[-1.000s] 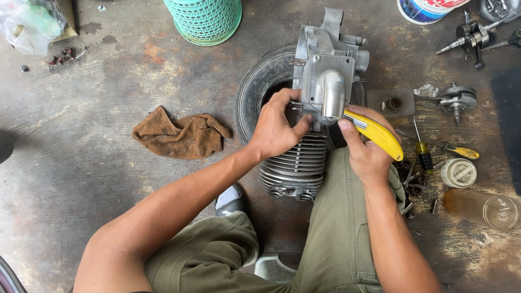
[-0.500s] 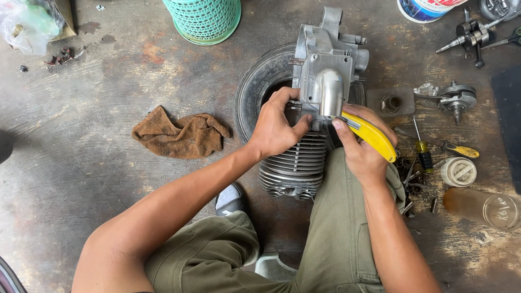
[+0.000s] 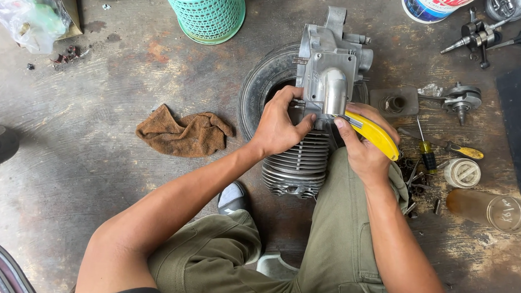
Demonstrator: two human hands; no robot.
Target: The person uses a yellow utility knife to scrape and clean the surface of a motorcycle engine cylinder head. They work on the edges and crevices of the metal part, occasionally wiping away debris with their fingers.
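Stained concrete floor spread beneath the seated person. Between the hands, a grey finned engine rested on a small tyre. The left hand gripped its casing; the right hand clamped a yellow-handled tool against it. Left lay a brown rag; right, a screwdriver and jar.

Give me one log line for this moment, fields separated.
left hand: grips engine | right hand: holds yellow-handled tool at engine | engine: on tyre
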